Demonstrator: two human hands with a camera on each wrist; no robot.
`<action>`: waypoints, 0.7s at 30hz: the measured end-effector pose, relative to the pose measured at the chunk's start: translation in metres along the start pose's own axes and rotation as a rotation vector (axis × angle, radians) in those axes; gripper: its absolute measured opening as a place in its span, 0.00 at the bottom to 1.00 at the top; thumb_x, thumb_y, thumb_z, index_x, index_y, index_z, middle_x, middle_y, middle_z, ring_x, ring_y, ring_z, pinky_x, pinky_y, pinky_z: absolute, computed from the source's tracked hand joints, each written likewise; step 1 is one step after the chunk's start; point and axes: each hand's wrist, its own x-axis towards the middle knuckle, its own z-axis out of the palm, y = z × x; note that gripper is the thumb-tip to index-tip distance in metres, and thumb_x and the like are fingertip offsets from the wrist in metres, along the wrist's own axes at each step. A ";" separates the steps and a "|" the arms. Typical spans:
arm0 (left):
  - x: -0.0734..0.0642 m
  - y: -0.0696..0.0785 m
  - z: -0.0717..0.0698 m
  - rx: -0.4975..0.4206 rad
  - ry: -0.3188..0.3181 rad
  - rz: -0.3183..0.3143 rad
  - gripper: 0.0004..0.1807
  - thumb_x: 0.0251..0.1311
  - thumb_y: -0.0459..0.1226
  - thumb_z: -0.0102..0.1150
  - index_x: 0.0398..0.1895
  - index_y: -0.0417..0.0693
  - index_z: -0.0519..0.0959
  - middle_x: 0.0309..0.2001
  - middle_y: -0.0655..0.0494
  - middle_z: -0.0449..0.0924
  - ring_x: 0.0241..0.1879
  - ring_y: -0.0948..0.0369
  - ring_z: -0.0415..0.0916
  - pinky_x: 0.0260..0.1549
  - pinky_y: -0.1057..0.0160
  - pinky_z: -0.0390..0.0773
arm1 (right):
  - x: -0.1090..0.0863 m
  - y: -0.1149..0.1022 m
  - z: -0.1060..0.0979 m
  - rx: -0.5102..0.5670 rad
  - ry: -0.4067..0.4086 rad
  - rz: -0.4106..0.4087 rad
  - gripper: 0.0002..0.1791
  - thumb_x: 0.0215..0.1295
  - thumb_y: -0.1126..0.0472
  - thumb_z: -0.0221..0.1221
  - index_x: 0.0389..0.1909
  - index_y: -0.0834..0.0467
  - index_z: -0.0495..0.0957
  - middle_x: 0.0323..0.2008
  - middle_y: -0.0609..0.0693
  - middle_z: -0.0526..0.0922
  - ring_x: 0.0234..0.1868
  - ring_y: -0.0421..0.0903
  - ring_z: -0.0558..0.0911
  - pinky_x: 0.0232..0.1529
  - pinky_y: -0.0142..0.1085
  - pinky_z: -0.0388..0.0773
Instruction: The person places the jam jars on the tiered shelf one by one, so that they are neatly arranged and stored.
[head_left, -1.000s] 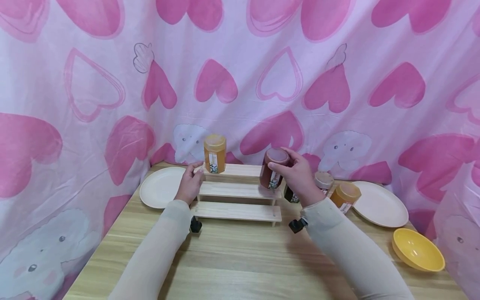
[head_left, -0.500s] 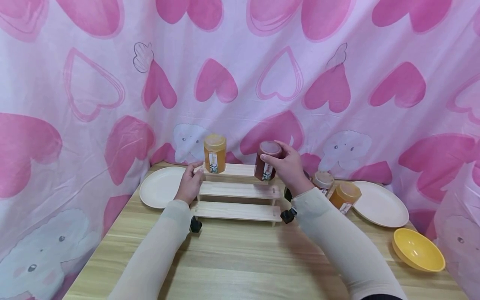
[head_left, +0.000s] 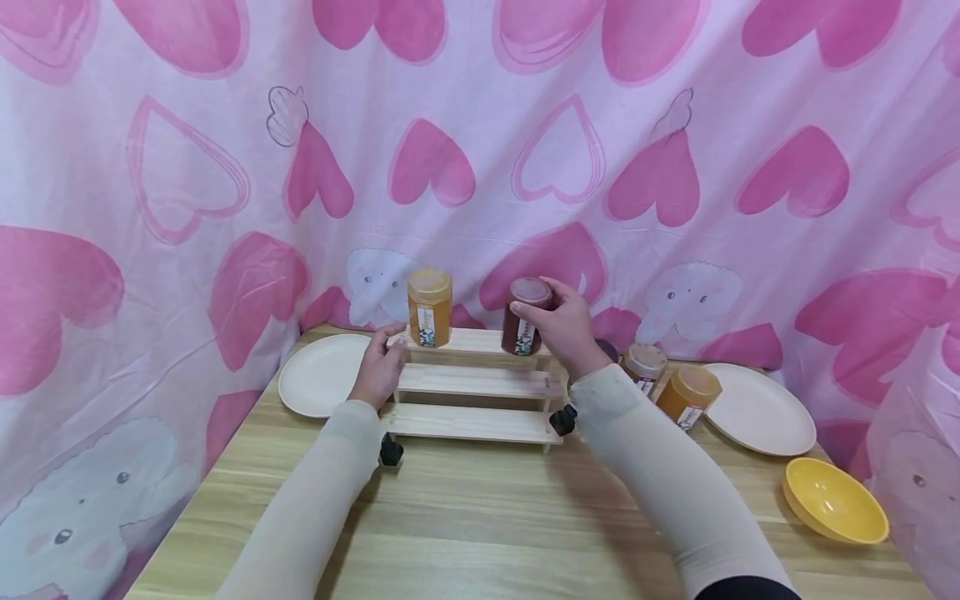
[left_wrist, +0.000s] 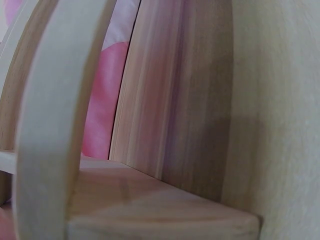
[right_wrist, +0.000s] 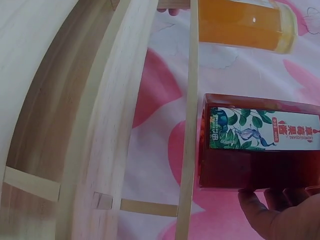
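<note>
The right hand holds the dark red jar upright, fingers and thumb curled round its upper part; the jar's base is at the right part of the top tier of the wooden shelf, though whether it bears weight there I cannot tell; the left hand is at the shelf's left end, seemingly steadying it, but whether it grips or only touches is unclear; between the hands, nearer the left one, an amber jar stands free on that tier; to the right of the right hand, off the shelf, are a mostly hidden dark-lidded jar, a pale-lidded jar and a second amber jar; I judge the work partway: one jar placed, one nearly so, three left off the shelf.
</note>
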 end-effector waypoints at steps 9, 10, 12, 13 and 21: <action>0.000 0.003 0.002 0.011 -0.006 0.008 0.20 0.84 0.43 0.45 0.74 0.54 0.70 0.23 0.62 0.63 0.24 0.65 0.61 0.29 0.66 0.66 | 0.006 0.003 0.004 -0.038 0.011 0.012 0.41 0.62 0.54 0.77 0.74 0.56 0.72 0.65 0.56 0.80 0.63 0.53 0.80 0.66 0.52 0.77; -0.001 0.004 0.002 0.014 -0.007 0.013 0.21 0.84 0.42 0.44 0.74 0.53 0.70 0.24 0.62 0.63 0.25 0.65 0.61 0.29 0.66 0.66 | 0.007 0.003 0.004 -0.045 0.007 0.016 0.42 0.62 0.54 0.76 0.75 0.56 0.70 0.66 0.56 0.79 0.64 0.53 0.80 0.66 0.52 0.77; -0.001 0.005 0.001 0.023 -0.007 0.019 0.21 0.84 0.42 0.44 0.75 0.52 0.69 0.24 0.62 0.63 0.25 0.65 0.61 0.29 0.66 0.66 | 0.008 0.003 0.005 -0.057 0.000 0.014 0.44 0.63 0.53 0.76 0.77 0.55 0.68 0.68 0.57 0.77 0.65 0.54 0.79 0.66 0.53 0.77; -0.001 0.005 0.001 0.025 -0.006 0.020 0.21 0.84 0.42 0.44 0.75 0.52 0.69 0.23 0.63 0.63 0.25 0.65 0.61 0.29 0.66 0.66 | 0.008 0.004 0.005 -0.063 -0.002 0.013 0.45 0.63 0.53 0.76 0.78 0.54 0.67 0.69 0.57 0.77 0.66 0.54 0.79 0.66 0.54 0.77; -0.002 0.005 -0.001 0.018 0.004 -0.001 0.22 0.84 0.43 0.45 0.75 0.53 0.69 0.25 0.62 0.64 0.28 0.65 0.63 0.32 0.66 0.68 | 0.009 0.006 0.008 -0.088 0.012 0.018 0.46 0.62 0.51 0.77 0.78 0.52 0.67 0.68 0.57 0.77 0.64 0.55 0.80 0.64 0.54 0.79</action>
